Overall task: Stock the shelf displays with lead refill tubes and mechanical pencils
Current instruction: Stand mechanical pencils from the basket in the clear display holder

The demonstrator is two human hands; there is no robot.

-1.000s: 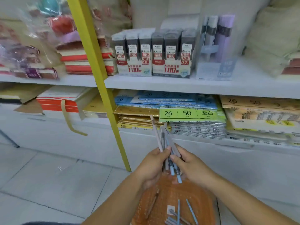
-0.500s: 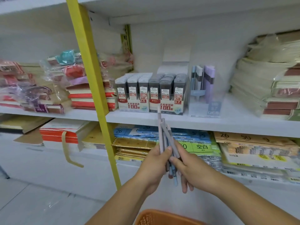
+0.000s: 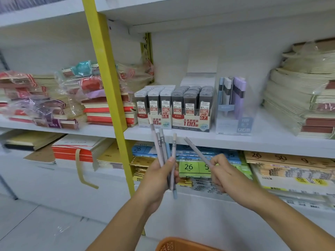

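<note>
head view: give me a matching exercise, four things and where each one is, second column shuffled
1 pencil bundle
2 single pencil
3 lead refill boxes
4 orange basket

a at the bottom edge of view
b held in the left hand
c on the shelf, left of the pencil display
d pinched by the right hand

Pairs: 1-b, 2-d, 3-c, 4-a

The bundle of pencils and the single pencil beside it have smooth, matt pastel plastic barrels. The lead refill tubes are dark plastic with glossy paper labels. Right of them, the pencil display is clear, shiny plastic. On the left, notebooks lie in crinkled glossy film. The yellow post looks like painted metal; the near basket is orange perforated plastic.
</note>
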